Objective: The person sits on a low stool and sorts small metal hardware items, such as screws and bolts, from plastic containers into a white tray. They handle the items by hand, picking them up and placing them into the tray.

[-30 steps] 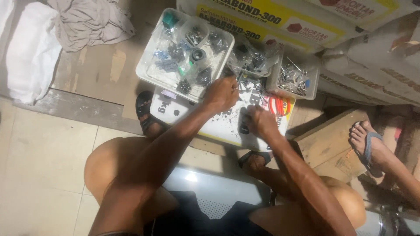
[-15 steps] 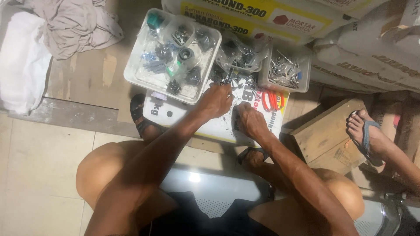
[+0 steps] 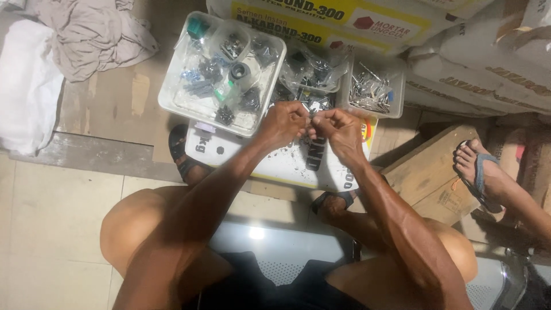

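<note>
Hardware parts are lying sorted in a big clear plastic tray (image 3: 172, 100), which is sitting at the far left edge of a white printed sack (image 3: 287, 166) laid flat on the floor. Just right of the tray, a smaller clear tub (image 3: 373, 92) is holding loose screws. Right of the sack, another person's sandalled foot (image 3: 479, 172) is resting. Over the sack's far edge, the left hand (image 3: 282, 123) and right hand (image 3: 338, 127) are meeting, fingertips pinched together on something too small to identify; they seem to be working one piece between them, which calls for a fine, steady pinch.
</note>
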